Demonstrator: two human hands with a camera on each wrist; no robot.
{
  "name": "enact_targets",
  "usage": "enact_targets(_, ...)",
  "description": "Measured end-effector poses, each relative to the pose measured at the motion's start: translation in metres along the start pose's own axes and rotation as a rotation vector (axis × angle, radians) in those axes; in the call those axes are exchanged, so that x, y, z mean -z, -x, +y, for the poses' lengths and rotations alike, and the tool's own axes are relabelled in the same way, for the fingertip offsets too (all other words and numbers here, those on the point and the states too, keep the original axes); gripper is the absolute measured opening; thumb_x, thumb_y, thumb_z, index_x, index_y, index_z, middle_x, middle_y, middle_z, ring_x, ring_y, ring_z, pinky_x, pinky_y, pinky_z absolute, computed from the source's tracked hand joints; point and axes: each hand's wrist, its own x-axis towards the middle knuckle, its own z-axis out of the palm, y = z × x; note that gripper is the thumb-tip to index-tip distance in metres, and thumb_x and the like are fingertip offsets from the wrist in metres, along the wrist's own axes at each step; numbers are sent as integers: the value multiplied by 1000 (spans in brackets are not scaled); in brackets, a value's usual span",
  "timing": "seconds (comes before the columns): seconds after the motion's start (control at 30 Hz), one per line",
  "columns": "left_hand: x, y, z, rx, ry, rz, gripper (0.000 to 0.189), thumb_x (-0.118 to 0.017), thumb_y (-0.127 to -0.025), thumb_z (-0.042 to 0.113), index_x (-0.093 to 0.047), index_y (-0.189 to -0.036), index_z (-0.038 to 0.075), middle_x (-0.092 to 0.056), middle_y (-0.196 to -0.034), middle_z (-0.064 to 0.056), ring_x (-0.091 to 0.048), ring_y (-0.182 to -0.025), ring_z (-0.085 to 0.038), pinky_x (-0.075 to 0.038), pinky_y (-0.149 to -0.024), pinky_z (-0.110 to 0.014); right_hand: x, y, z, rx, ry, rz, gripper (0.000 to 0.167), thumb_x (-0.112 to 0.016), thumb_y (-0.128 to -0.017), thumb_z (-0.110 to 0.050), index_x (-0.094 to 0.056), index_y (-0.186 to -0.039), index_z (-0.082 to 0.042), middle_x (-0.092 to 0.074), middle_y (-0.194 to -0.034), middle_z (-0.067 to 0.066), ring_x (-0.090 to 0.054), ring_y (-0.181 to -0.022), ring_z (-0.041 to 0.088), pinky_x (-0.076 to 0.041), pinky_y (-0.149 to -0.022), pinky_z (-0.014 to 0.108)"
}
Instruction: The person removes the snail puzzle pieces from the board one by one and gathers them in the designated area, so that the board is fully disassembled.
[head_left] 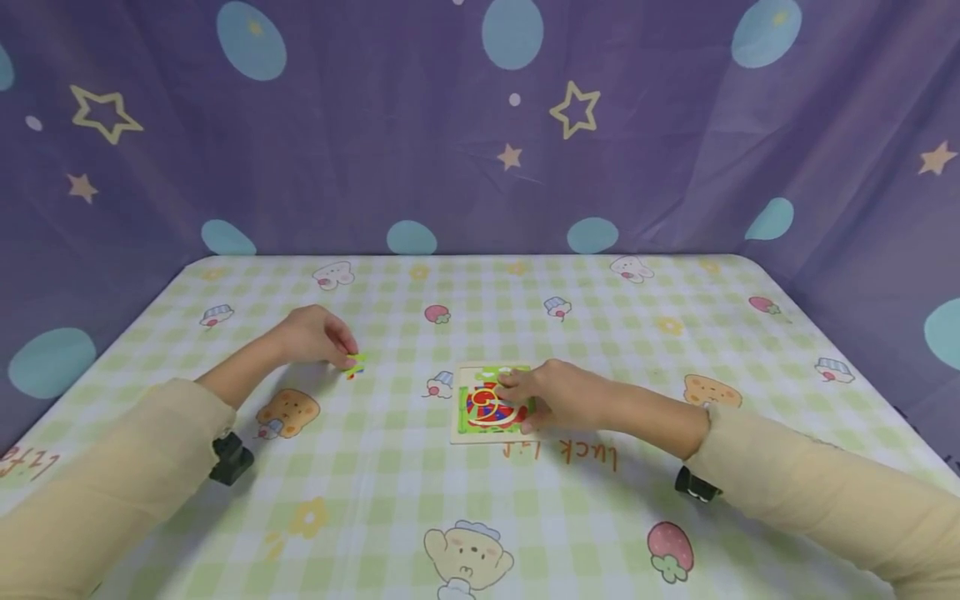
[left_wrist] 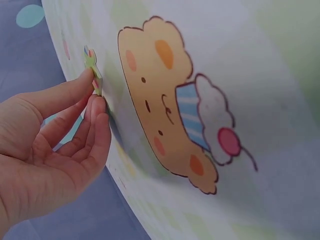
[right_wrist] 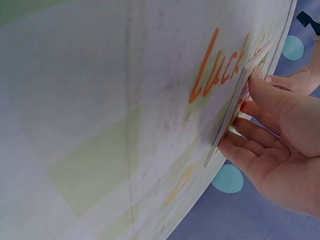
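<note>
My left hand [head_left: 315,335] is over the left part of the table and pinches a small puzzle piece [head_left: 355,365] between thumb and fingertips. In the left wrist view the green piece [left_wrist: 93,65], with touches of red and blue, is seen nearly edge-on. A square wooden puzzle board [head_left: 454,412] lies flat near the table's middle, with a red, green and blue picture and a pale bare patch at its upper left. My right hand [head_left: 566,393] rests over the board's right side, its fingers spread on the surface and partly covering the picture.
A checked cloth with printed cartoons covers the table [head_left: 390,500]. Behind it hangs a purple curtain [head_left: 420,125] with stars and blue ovals. Dark wrist-worn devices [head_left: 231,458] sit under both sleeves.
</note>
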Motion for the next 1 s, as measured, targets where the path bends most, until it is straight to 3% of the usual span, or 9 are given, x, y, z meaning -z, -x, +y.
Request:
enact_targets(0.17,2,2,0,8,-2,7,21,-80,-77,19,-74,-91,4,-73,-79,1,-59,-72,-8,-43,-69,-23,1,-1,-1,12,11,0,53,-73,-84,-21,-56,-132,-7,-51,-142,12,-47,-134,27,-49,-101,35)
enact_targets(0.33,2,1,12,-11,-30,45,21,-79,-77,17,-73,-92,4,-72,-82,-4,-60,-77,-13,-43,-70,-24,1,-1,-1,3,8,-14,52,-72,-85,-22,-55,-132,-7,-49,-144,12,-46,-136,26,-48,-103,36)
enact_targets(0.5,-8,-6,34,-65,-66,72,20,-77,-79,15,-73,-95,4,-72,-89,-9,-62,-83,-18,-49,-75,-29,-1,2,-2,-11,4,-32,52,-69,-87,-22,-54,-135,-9,-45,-147,10,-41,-140,25,-43,-107,40)
enact_targets(0.8,-43,-9,85,-209,-24,27,16,-75,-82,15,-74,-94,5,-74,-90,-7,-65,-83,-15,-51,-78,-28,-5,6,-5,-15,24,-9,52,-67,-90,-20,-51,-138,-8,-43,-150,11,-37,-142,32,-40,-110,45)
enact_targets(1.0,-59,-8,110,-256,-11,-13,10,-74,-83,16,-74,-90,9,-74,-86,-4,-64,-78,-12,-51,-73,-23,-3,6,-3,23,14,17,53,-69,-88,-20,-53,-136,-5,-45,-148,15,-42,-139,29,-43,-108,42)
